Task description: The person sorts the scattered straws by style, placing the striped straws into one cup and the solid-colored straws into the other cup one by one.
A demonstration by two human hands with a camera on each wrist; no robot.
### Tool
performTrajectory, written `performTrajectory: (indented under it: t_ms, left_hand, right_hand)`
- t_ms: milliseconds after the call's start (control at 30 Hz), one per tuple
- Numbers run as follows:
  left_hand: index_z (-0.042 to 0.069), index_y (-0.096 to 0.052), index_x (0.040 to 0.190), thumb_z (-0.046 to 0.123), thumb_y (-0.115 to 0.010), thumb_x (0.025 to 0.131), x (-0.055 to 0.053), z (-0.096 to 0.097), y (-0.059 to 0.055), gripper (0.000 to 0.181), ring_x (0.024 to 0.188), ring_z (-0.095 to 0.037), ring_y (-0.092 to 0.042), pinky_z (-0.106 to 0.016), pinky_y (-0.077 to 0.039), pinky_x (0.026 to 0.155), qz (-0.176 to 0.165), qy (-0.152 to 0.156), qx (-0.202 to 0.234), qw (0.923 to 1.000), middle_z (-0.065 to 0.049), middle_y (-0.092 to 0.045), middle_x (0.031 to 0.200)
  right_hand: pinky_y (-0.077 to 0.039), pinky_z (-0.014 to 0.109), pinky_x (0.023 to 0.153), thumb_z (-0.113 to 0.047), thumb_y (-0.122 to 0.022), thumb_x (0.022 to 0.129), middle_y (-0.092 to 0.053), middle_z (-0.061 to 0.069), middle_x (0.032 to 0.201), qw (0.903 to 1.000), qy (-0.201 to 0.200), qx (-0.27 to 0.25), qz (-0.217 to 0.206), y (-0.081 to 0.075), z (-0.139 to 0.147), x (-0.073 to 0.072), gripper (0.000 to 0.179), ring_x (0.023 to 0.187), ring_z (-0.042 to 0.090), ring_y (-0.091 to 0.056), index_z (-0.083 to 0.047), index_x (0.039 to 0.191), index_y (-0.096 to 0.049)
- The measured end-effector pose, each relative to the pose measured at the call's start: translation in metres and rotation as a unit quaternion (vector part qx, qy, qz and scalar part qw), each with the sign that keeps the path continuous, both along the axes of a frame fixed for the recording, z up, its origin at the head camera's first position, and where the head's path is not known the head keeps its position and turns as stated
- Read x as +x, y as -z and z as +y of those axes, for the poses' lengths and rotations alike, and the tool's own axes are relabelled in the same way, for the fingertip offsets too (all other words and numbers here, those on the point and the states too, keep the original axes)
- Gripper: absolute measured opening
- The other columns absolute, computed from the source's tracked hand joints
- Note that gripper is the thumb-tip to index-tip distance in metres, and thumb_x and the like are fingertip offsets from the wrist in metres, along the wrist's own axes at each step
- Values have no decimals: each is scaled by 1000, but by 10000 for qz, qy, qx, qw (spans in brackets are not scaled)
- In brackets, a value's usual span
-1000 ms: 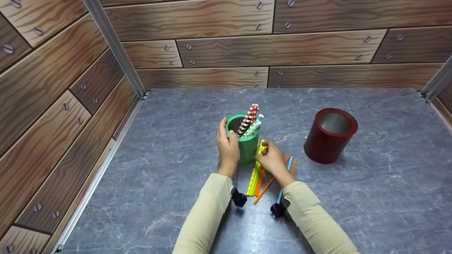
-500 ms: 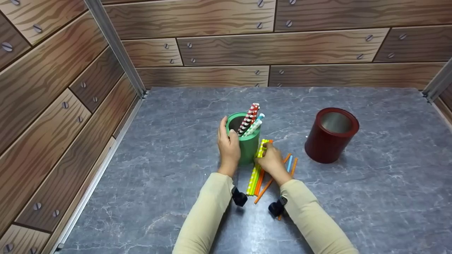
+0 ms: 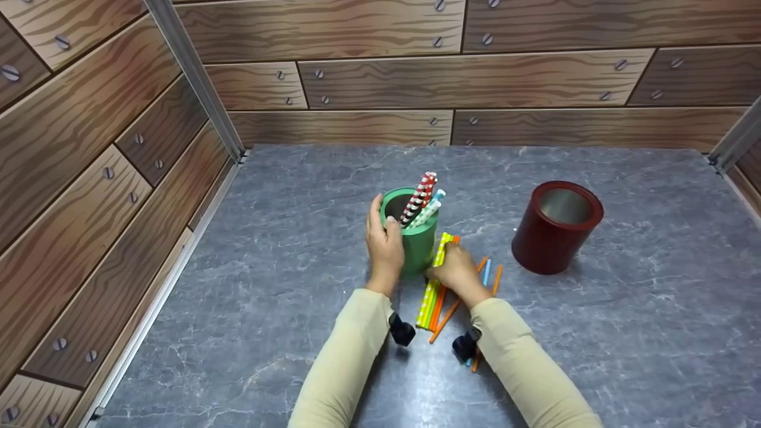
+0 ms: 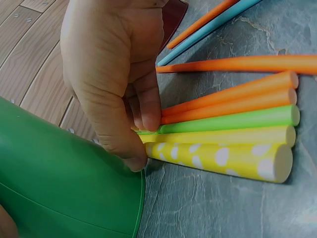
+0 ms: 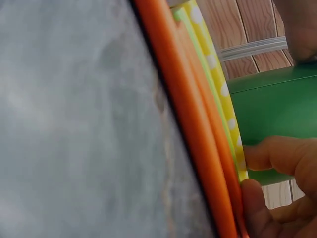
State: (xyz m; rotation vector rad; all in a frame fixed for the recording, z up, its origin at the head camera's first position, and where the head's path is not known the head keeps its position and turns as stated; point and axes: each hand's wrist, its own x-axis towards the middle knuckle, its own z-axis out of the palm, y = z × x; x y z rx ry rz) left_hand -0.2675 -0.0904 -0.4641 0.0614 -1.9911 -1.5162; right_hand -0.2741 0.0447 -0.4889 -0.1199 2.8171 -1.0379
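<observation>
My left hand (image 3: 385, 249) holds the green can (image 3: 420, 252) by its left side, thumb near the rim and fingers wrapped round it. Several patterned sticks (image 3: 423, 202), red, black, blue and pale green, lean upright inside the can. Just right of it, my right hand (image 3: 459, 270) grips a bundle of thin sticks (image 3: 427, 306) lying side by side on the table. The left wrist view shows a yellow stick with white dots (image 4: 222, 156), a plain yellow one, a green one (image 4: 237, 119) and orange ones (image 4: 242, 94). Thumb and fingers (image 5: 270, 153) press against the bundle.
More loose sticks, orange (image 3: 441, 326) and blue (image 3: 487, 272), lie under and beside the right forearm. A dark red can (image 3: 553, 244) stands upright to the right. Wood-patterned walls (image 3: 380, 83) bound the grey marbled table (image 3: 285, 238) at the back and sides.
My right hand has closed round the bundle, its fingers reaching further over the orange sticks; the bundle has barely shifted. The left hand and green can stay put.
</observation>
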Motion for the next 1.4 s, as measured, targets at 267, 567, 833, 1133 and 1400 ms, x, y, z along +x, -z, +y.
performTrajectory:
  t_ms: [267,567,833,1133,1400]
  left_hand:
    - [6,-39,138,11,-37,90,-2,0,0,49,128,-24,-40,-41,-32,105,96,37,65,9999,-13,-44,138]
    - [4,-40,137,9,-38,89,-2,2,1,48,127,-25,-41,-41,-33,104,164,-45,78,9998,-15,-45,137]
    - [3,-41,136,7,-38,88,-2,1,1,48,127,-26,-41,-41,-33,104,214,-61,70,9997,-17,-45,137]
    - [5,-40,137,11,-37,88,-2,2,2,49,127,-25,-41,-40,-34,104,150,-56,63,9999,-15,-45,137]
    - [5,-40,137,13,-36,89,-2,1,1,49,127,-24,-42,-41,-34,103,124,-58,27,9999,-14,-45,137]
  right_hand:
    - [-48,44,73,-16,-71,65,-60,26,92,9995,-115,298,-1,-5,-7,-3,51,78,35,-57,11,103,-50]
    - [-48,46,74,-19,-69,64,-61,27,91,9989,35,461,44,-4,-8,-4,51,80,39,-59,10,101,-50]
    - [-48,48,77,-18,-67,65,-59,31,100,9989,234,390,-146,-6,-8,-4,68,88,42,-58,16,117,-41]
    - [-47,47,81,-16,-66,67,-56,33,108,9984,341,98,-440,-8,-6,-5,69,94,42,-57,14,122,-37]
    - [-49,27,50,-2,-60,68,-52,16,90,9824,694,-1404,-1016,-8,0,-8,51,55,17,-52,8,115,-44]
